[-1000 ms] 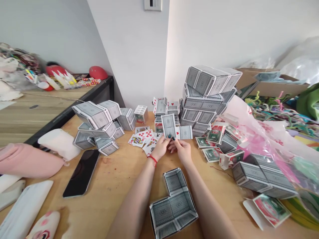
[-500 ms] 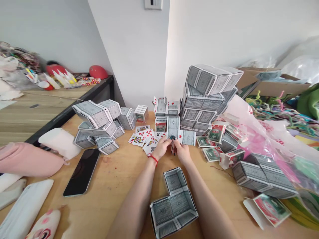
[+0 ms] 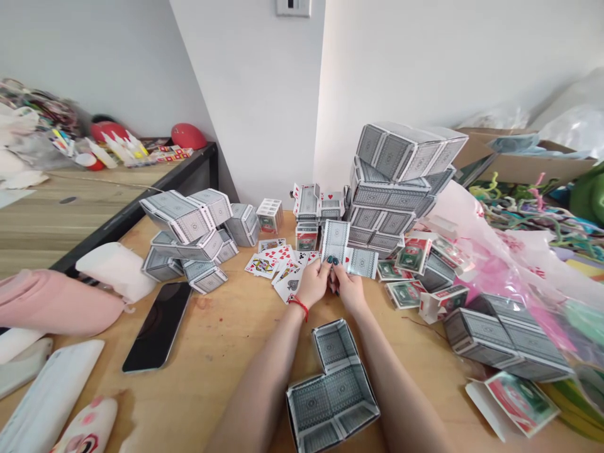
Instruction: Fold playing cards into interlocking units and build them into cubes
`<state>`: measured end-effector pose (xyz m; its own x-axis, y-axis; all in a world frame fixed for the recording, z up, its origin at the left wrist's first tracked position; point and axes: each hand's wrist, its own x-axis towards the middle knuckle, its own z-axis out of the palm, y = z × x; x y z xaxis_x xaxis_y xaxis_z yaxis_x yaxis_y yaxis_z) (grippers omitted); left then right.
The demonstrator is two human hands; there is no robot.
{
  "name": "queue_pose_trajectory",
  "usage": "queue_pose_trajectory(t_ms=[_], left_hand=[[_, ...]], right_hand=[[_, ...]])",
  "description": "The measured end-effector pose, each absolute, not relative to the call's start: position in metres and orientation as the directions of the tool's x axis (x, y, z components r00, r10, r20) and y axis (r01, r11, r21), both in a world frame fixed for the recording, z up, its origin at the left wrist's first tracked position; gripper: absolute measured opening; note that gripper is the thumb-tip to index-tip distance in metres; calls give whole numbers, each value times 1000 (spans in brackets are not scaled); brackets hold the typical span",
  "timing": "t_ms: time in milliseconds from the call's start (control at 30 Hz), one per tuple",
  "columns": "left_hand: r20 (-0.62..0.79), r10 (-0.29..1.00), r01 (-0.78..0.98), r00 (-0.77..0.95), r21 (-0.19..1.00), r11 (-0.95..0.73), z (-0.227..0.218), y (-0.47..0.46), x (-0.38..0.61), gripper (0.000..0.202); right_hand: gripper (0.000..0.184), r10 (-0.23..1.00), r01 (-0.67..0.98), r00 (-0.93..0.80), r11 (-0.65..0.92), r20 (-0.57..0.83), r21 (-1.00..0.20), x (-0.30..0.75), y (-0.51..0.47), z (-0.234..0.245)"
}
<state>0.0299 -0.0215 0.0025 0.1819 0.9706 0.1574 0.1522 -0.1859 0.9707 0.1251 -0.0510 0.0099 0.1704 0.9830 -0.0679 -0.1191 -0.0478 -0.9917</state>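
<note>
Taking the L-shaped card box (image 3: 330, 402) as the landmark, both hands are working just beyond it, and the forearms are reaching past it on either side. The left hand (image 3: 313, 283), wearing a red string bracelet (image 3: 300, 308), is clamping its thumb on the lower edge of a patterned playing card (image 3: 336, 238); the right hand (image 3: 348, 287) is pressing its own thumb there too, close beside the other. The fingers behind are mostly hiding, so I cannot tell how they are meeting. The card is standing roughly upright beyond the box, its patterned back facing the wearer. A second card (image 3: 363, 263) is showing its back just to the right of it, and I cannot tell whether the two are joining. Beyond the box and to its left, face-up cards (image 3: 283, 270) are lying spread out, with a black phone (image 3: 158, 327) lying farther left. Beyond the box and to its right, a tall stack of card blocks (image 3: 391, 189) is rising, while red-and-green card packs (image 3: 413, 255) are lying nearer to it.
</note>
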Motion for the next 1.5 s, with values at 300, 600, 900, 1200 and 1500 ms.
queue_pose_trajectory(t_ms=[300, 600, 900, 1200, 1500], left_hand=[[123, 971, 91, 204, 985, -143, 8, -22, 30, 44], [22, 999, -262, 49, 965, -8, 7, -11, 23, 34], [96, 983, -193, 155, 979, -65, 8, -12, 9, 27], [255, 965, -163, 64, 956, -242, 16, -14, 14, 36], [174, 973, -193, 150, 971, -144, 11, -12, 12, 35]], right_hand=[[47, 973, -107, 226, -16, -40, -994, 123, -52, 7], [39, 973, -98, 227, 66, 42, -993, 133, -48, 5], [49, 943, -371, 327, 184, 58, -910, 142, -48, 9], [49, 961, -300, 266, 153, 71, -942, 134, -46, 4], [35, 973, -207, 218, 121, 75, -971, 136, -48, 2]])
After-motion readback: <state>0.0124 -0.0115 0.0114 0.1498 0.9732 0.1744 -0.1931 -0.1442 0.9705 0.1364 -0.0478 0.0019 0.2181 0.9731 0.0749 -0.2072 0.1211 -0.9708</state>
